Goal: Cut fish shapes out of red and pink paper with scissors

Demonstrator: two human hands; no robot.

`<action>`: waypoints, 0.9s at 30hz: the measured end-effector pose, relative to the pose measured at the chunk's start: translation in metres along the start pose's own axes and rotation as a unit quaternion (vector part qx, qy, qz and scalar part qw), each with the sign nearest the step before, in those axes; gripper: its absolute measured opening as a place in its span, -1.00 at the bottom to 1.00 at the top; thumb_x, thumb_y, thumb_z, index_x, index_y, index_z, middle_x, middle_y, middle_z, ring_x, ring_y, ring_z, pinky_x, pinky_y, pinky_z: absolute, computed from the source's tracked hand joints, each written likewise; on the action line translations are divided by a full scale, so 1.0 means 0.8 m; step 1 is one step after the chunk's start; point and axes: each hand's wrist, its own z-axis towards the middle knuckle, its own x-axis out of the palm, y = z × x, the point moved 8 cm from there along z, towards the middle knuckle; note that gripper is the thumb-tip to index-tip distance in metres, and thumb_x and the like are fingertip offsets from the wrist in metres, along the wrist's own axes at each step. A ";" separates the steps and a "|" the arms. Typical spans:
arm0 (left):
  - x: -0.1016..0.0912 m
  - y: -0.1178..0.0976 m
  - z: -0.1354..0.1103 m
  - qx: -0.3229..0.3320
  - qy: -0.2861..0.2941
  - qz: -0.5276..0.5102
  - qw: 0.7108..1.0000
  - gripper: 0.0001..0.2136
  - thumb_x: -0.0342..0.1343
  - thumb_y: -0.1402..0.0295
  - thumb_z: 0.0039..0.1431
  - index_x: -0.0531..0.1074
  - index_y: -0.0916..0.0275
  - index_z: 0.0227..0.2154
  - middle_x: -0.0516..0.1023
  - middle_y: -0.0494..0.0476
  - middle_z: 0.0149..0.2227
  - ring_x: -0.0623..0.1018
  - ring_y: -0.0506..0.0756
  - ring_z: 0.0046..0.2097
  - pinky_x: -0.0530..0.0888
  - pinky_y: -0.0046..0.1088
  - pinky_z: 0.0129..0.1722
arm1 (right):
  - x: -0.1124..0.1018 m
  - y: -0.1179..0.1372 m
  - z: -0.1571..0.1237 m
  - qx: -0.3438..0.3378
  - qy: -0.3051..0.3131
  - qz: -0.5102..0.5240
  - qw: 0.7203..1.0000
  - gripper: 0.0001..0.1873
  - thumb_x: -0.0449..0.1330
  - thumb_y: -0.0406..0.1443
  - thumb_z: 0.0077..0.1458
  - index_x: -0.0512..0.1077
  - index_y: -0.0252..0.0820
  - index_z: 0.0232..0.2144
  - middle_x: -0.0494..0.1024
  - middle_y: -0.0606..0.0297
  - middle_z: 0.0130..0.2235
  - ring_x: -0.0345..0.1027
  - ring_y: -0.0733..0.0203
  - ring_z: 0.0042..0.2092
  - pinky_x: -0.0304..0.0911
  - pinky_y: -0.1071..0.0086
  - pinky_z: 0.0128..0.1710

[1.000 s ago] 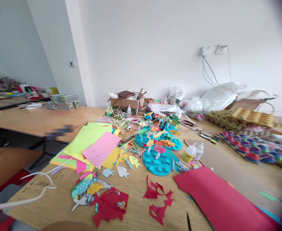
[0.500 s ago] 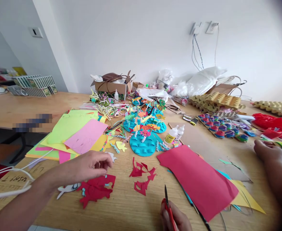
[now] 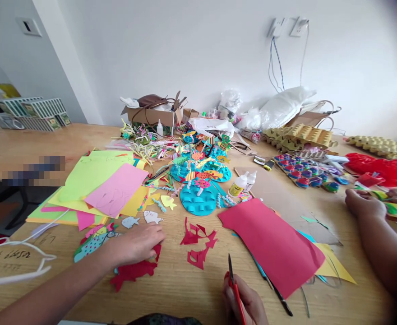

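Observation:
My left hand rests palm down over dark red fish-shaped cutouts, fingers bent loosely toward the paper; its fingertips are partly hidden. Red-handled scissors with dark blades are held in my right hand near the front edge, blades pointing up and away. Between the hands lie red paper scraps. A large sheet of red paper is to the right of the scissors. White fish cutouts lie just beyond my left hand, and a spotted blue fish cutout is partly behind my left forearm.
Coloured paper sheets are stacked at left. Blue egg-carton pieces with paper fish stand mid-table, beside glue bottles. A painted egg tray is farther right. Another person's hands hold a painted piece at the right edge.
My left hand has lowered onto the red cutouts, moving slightly right. White and spotted fish cutouts now show beyond it. My right hand still holds the scissors; the view has shifted slightly.

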 end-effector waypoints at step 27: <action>-0.016 0.011 0.027 0.022 0.040 -0.095 0.994 -0.87 -0.02 0.56 0.00 0.32 0.22 -0.54 0.41 0.01 -0.44 0.41 0.07 -0.34 0.30 -0.48 -0.35 | 0.005 -0.009 0.002 -0.013 0.035 -0.036 0.999 -0.55 -0.09 0.00 0.15 0.21 -0.19 -0.57 0.21 0.38 -0.62 0.04 0.32 -0.57 -0.03 0.47 -0.60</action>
